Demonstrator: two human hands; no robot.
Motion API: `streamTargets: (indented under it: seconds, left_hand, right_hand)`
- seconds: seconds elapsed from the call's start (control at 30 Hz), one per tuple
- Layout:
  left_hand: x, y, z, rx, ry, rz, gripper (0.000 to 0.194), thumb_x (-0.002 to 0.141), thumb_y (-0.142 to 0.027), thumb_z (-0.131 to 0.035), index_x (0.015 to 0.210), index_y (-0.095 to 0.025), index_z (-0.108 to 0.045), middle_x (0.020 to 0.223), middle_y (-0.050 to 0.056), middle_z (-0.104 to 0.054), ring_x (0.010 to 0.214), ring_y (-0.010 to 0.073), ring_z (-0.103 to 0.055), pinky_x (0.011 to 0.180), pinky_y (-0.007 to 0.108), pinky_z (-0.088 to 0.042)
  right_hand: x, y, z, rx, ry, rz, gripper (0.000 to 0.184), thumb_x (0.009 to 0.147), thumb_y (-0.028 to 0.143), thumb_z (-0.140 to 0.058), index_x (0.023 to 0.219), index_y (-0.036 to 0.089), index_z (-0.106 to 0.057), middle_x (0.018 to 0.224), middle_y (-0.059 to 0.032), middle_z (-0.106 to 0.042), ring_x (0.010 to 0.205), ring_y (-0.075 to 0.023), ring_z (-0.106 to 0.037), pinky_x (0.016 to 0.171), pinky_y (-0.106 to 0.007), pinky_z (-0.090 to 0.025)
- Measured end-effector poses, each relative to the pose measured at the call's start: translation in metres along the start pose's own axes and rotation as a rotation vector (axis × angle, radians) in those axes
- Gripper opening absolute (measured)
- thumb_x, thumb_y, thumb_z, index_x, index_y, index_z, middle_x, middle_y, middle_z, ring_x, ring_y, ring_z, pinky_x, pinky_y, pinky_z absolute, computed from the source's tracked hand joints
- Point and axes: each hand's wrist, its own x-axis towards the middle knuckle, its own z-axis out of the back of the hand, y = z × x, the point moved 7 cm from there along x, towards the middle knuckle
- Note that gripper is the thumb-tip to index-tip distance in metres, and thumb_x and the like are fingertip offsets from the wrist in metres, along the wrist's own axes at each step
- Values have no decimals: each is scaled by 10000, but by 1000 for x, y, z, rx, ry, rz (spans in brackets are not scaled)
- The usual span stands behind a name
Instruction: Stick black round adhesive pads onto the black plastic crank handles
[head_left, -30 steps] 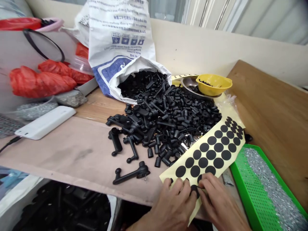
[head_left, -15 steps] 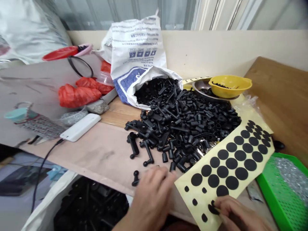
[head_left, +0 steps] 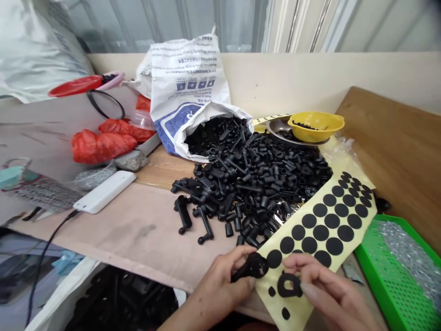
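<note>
View: head camera, looking down at the bench.
Left hand (head_left: 220,287): at 6 o'clock from the pile, fingers clamped around a black crank (head_left: 250,267), its head over the sheet's edge.
Right hand (head_left: 325,287): thumb and fingers pinched on a black ring (head_left: 288,285), which sits just above the sheet.
Hands: apart but close, each closed on its own piece, with the crank and ring almost touching.
Sheet (head_left: 365,219): yellow backing with rows of black dots, lying at 4 o'clock from the pile, its edge touching the pile. A few small dots sit near its lower end.
Pile (head_left: 255,184): black plastic cranks and sleeves, spilling from a white sack (head_left: 186,87) at 11 o'clock.
Bowl (head_left: 315,126): yellow, holding black pieces and resting in a steel dish (head_left: 279,131) at 1 o'clock.
Tray (head_left: 386,271): green, perforated, at 4 o'clock, holding silvery bits (head_left: 409,257).
Power bank (head_left: 105,192): white, with a black cable, at 9 o'clock.
Red bags (head_left: 101,145): at 10 o'clock.
Mat (head_left: 120,225): pinkish, under the pile's left side.
</note>
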Motion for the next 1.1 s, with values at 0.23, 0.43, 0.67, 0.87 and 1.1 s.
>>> streamTargets:
  seconds: [0.23, 0.43, 0.67, 0.87, 1.1]
  left_hand:
    - [7, 3, -21, -98, 62, 25, 331, 773, -163, -541, 1096, -168, -610, 854, 6, -606, 729, 122, -497, 605, 198, -340]
    - [6, 1, -21, -97, 63, 15, 369, 769, -183, -556, 1132, -164, -614, 845, 2, -580, 720, 118, -461, 628, 209, -342]
    - [7, 8, -21, -112, 78, 46, 295, 786, -207, -541, 1063, -178, -639, 877, 9, -595, 777, 144, -492, 651, 219, -349]
    - [6, 10, -19, -114, 67, 49, 419, 797, -241, -586, 1213, -201, -579, 925, 11, -606, 807, 153, -500, 669, 221, -359]
    - [6, 4, -24, -104, 88, 22, 416, 799, -193, -558, 1214, -183, -576, 904, 12, -608, 777, 143, -500, 652, 220, -353]
  right_hand:
    - [8, -2, -13, 92, -46, -26, 252, 778, 417, -669, 631, 217, -625, 1022, -53, -656, 923, -191, -616, 749, -201, -483]
    - [9, -7, -13, 70, -30, -31, 260, 785, 426, -648, 639, 216, -604, 1001, -56, -644, 874, -202, -608, 674, -227, -482]
    - [10, -4, -12, 107, -49, -18, 255, 759, 410, -682, 614, 208, -623, 939, -61, -681, 847, -212, -619, 671, -244, -489]
    - [11, -7, -14, 97, -26, -6, 243, 786, 393, -654, 627, 214, -617, 946, -50, -668, 837, -189, -614, 662, -218, -485]
    - [12, -10, -11, -13, -37, 3, 269, 786, 441, -634, 647, 213, -594, 985, -61, -652, 842, -206, -618, 630, -227, -493]
